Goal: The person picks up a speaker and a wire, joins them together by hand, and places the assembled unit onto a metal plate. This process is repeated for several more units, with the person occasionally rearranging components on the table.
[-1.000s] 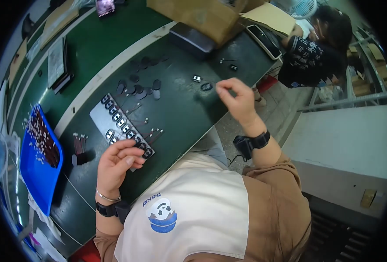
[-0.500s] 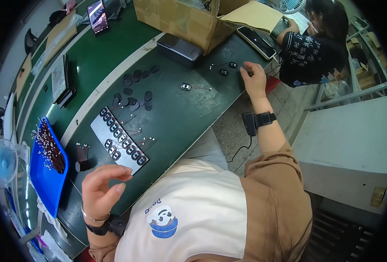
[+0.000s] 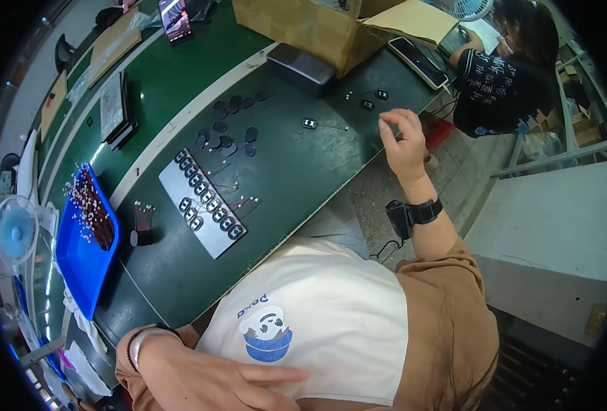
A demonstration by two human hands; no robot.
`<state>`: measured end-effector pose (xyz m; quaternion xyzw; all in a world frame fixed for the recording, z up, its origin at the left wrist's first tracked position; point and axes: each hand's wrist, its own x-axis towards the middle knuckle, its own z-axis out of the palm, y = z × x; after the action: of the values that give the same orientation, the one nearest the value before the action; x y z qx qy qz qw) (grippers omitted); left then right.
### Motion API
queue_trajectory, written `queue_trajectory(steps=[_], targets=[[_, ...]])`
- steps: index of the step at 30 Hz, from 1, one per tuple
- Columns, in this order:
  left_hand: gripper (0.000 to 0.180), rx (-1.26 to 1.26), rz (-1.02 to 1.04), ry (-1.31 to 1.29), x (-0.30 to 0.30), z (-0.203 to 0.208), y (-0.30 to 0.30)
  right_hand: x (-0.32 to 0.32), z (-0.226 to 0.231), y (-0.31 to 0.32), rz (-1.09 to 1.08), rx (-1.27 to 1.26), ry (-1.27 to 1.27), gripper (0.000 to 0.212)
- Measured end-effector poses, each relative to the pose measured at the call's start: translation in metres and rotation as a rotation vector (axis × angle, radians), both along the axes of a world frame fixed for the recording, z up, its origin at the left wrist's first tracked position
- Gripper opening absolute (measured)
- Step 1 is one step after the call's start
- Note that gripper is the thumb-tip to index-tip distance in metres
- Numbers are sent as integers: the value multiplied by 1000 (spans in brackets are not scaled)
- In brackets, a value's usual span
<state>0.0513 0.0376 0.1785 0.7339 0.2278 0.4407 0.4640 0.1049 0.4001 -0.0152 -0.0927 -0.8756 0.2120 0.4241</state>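
Two hands part: right hand (image 3: 405,140) pinches closed at the desk's (image 3: 303,178) right edge; left hand (image 3: 235,383) rests open-fingered, empty.

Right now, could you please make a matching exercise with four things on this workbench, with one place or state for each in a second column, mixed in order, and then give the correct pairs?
Things:
1. blue tray
2. grey plate
3. cardboard box
4. right hand

Places or states:
A. stands open at the far end of the bench
B. at the right edge of the bench, fingers pinched together
C. at the left end of the bench, holds small parts with white tips
D. in the middle of the dark mat, carries rows of small black parts

Pairs: 1-C, 2-D, 3-A, 4-B
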Motion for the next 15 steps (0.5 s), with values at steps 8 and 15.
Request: queue_trajectory(steps=[8, 15], targets=[[9, 553, 718, 485, -22, 13, -55, -11, 23, -36, 169, -12, -98, 12], [7, 369, 1414, 201, 10, -5, -92, -33, 33, -87, 542, -234, -118, 13]])
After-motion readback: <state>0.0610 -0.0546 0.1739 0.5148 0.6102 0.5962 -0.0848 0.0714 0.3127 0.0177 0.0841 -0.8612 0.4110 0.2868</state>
